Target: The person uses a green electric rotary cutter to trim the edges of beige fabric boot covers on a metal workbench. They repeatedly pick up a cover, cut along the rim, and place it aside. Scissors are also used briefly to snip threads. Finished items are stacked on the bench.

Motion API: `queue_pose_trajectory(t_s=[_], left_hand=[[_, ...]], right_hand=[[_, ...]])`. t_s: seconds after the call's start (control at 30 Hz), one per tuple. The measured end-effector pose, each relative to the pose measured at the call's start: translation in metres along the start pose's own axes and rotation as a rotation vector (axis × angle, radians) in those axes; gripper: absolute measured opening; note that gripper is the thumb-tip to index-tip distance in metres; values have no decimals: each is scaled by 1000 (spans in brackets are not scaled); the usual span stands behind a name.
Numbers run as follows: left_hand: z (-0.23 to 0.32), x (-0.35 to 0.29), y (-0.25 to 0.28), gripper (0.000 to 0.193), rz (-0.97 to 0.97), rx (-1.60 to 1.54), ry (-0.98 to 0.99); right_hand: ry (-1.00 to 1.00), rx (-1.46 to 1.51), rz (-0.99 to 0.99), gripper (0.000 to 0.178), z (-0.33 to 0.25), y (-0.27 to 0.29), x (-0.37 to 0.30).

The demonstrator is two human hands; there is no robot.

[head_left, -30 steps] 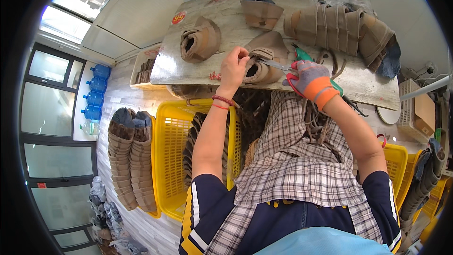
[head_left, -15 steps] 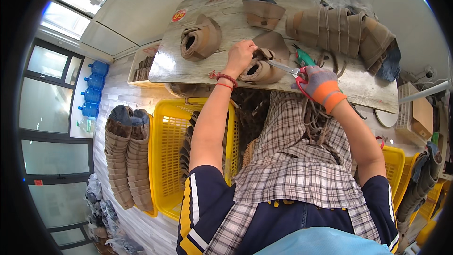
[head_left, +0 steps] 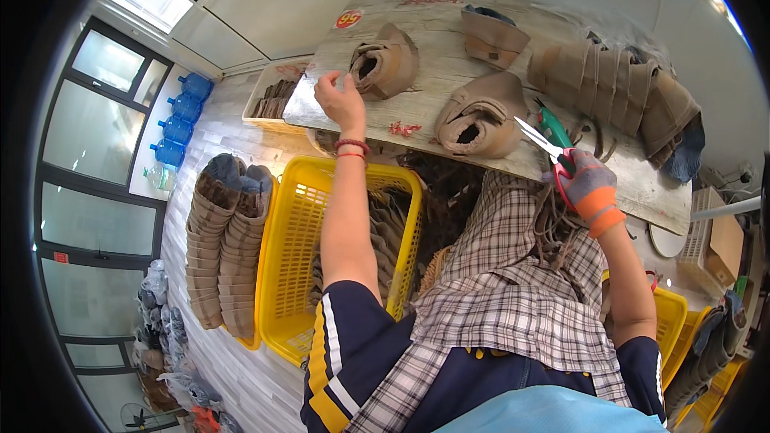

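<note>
My left hand (head_left: 340, 103) is bare, with its fingers apart, beside a brown boot upper (head_left: 395, 64) at the left of the table. The hand holds nothing. Between my two hands, a second brown boot upper (head_left: 481, 119) lies near the table's front edge, its dark opening toward me. My right hand (head_left: 592, 184), in a grey and orange glove, is closed on red-handled scissors (head_left: 541, 139). Their blades point toward this second upper, spread slightly. A green-handled tool (head_left: 555, 127) lies just beyond the scissors.
Another upper (head_left: 495, 36) stands at the back of the table (head_left: 321, 104), and a row of nested uppers (head_left: 593, 76) lies at the right. A yellow basket (head_left: 277, 273) with brown pieces is below left, beside stacked uppers (head_left: 216, 248). Brown strips (head_left: 553, 232) hang over my lap.
My left hand has let go of the near upper and moved left to the other one. My right hand has drawn the scissors away from the near upper. The view has shifted.
</note>
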State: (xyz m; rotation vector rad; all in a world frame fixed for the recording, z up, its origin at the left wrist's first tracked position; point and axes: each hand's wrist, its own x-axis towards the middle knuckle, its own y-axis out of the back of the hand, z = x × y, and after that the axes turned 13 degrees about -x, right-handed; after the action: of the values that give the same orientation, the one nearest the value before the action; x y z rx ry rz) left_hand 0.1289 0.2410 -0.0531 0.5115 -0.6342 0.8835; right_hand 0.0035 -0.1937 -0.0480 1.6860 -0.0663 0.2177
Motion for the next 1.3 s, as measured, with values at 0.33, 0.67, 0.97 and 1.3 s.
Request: queue_pose_trajectory(t_s=[0.33, 0.67, 0.97, 1.3], left_hand=[[17, 7, -15, 27, -698, 538, -455], [14, 27, -48, 50, -854, 767, -165], [36, 33, 30, 37, -479, -67, 383], [153, -53, 85, 33, -788, -273, 121]], right_hand=[[-22, 49, 70, 40, -4, 0, -1], [-166, 3, -54, 40, 14, 11, -17], [-389, -164, -1, 41, 112, -3, -46], [-121, -226, -102, 29, 199, -13, -33]])
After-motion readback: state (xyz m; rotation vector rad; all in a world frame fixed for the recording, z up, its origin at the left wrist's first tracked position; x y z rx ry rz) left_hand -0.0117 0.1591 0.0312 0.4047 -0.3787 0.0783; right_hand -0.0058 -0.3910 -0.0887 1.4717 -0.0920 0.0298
